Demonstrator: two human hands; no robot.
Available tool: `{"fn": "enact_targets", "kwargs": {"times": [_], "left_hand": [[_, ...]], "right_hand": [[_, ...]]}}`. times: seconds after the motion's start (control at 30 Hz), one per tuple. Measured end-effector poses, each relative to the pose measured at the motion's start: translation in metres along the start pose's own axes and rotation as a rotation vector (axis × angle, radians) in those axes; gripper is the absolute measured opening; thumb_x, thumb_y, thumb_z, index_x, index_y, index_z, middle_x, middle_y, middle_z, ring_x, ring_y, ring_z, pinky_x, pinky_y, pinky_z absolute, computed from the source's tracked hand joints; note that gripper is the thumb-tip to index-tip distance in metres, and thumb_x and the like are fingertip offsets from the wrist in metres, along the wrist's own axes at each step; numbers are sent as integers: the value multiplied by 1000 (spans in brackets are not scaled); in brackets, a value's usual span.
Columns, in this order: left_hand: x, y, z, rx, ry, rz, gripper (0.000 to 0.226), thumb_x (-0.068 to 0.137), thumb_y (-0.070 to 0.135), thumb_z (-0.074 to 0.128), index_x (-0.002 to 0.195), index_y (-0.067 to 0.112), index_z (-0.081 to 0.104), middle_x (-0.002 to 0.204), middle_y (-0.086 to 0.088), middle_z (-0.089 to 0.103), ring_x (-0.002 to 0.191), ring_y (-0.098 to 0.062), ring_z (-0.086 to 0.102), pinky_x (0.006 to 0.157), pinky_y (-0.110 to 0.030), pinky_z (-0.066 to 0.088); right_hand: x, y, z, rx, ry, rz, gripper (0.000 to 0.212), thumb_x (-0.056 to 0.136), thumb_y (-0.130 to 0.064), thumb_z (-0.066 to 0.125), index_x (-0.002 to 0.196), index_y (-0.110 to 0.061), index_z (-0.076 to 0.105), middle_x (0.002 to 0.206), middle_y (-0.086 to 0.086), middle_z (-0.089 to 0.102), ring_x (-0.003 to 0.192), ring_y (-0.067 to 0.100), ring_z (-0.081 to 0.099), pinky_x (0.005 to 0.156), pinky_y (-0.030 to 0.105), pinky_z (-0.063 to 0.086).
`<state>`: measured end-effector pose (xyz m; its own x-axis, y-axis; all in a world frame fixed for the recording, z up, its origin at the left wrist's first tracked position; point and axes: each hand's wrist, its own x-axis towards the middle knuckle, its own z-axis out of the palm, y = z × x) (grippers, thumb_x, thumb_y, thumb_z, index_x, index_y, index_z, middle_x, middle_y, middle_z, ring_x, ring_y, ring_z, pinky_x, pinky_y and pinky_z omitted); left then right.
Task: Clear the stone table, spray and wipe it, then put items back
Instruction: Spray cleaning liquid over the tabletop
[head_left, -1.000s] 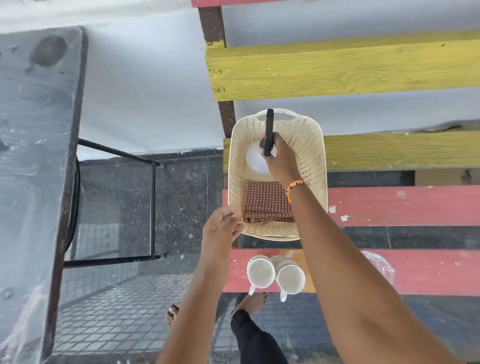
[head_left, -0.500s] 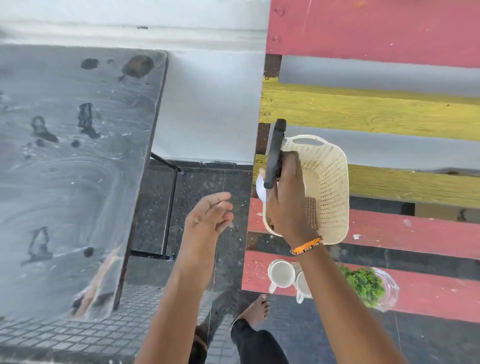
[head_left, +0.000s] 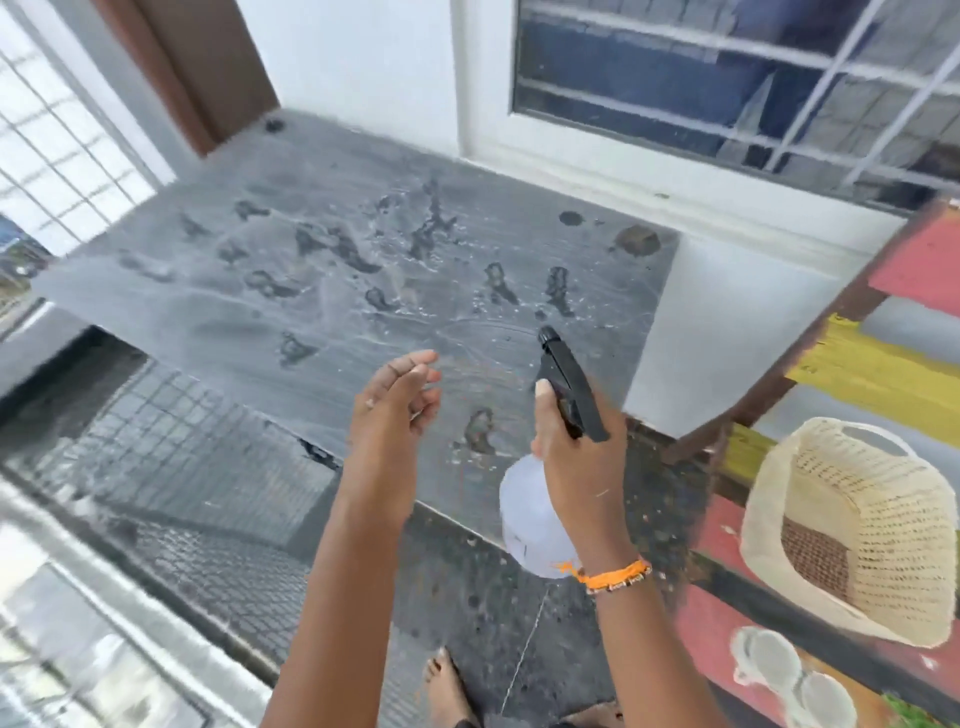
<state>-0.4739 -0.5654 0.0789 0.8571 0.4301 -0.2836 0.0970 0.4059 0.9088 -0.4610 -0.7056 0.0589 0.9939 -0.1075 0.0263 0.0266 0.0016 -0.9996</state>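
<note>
The grey stone table (head_left: 322, 249) fills the middle of the view, bare, with dark wet patches and swirl marks. My right hand (head_left: 576, 457) grips a spray bottle (head_left: 530, 514) with a white body and black trigger head, its nozzle over the table's near right corner. My left hand (head_left: 395, 405) hovers over the table's near edge with relaxed fingers, holding nothing. At the right a cream woven basket (head_left: 883, 525) with a checked brown cloth (head_left: 815, 556) inside stands on a painted slatted bench (head_left: 883, 374). Two white cups (head_left: 795, 680) sit on the bench below the basket.
A white wall and a barred window (head_left: 727, 78) stand behind the table. A brown door frame (head_left: 192, 73) is at the back left. Dark tiled floor (head_left: 218, 545) runs under and in front of the table; my bare foot (head_left: 447, 686) is on it.
My right hand lifted the spray bottle out of the basket and carried it left over the table. The left hand let go of the basket rim. My view swung from the bench to the table.
</note>
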Motion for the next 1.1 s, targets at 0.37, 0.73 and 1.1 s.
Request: {"fn": "enact_targets", "kwargs": {"times": [0.37, 0.73, 1.1], "left_hand": [[46, 89, -147, -47, 255, 153, 21, 92, 11, 46, 88, 19, 66, 73, 7, 62, 69, -7, 54, 72, -14, 48], [217, 133, -180, 67, 152, 82, 23, 91, 11, 48, 84, 22, 68, 65, 13, 66, 62, -1, 57, 65, -11, 49], [392, 153, -239, 276, 84, -121, 15, 89, 21, 52, 84, 23, 67, 84, 3, 63, 84, -11, 57, 82, -25, 42]], "right_hand": [[17, -5, 195, 17, -414, 84, 34, 86, -29, 63, 71, -2, 50, 55, 3, 37, 46, 16, 36, 43, 25, 34], [141, 26, 310, 181, -466, 236, 26, 91, -33, 55, 86, -12, 70, 102, 8, 68, 106, 19, 61, 73, 36, 58], [229, 25, 415, -133, -538, 75, 40, 79, -39, 66, 87, -1, 55, 66, 8, 49, 62, 22, 56, 58, 37, 59]]}}
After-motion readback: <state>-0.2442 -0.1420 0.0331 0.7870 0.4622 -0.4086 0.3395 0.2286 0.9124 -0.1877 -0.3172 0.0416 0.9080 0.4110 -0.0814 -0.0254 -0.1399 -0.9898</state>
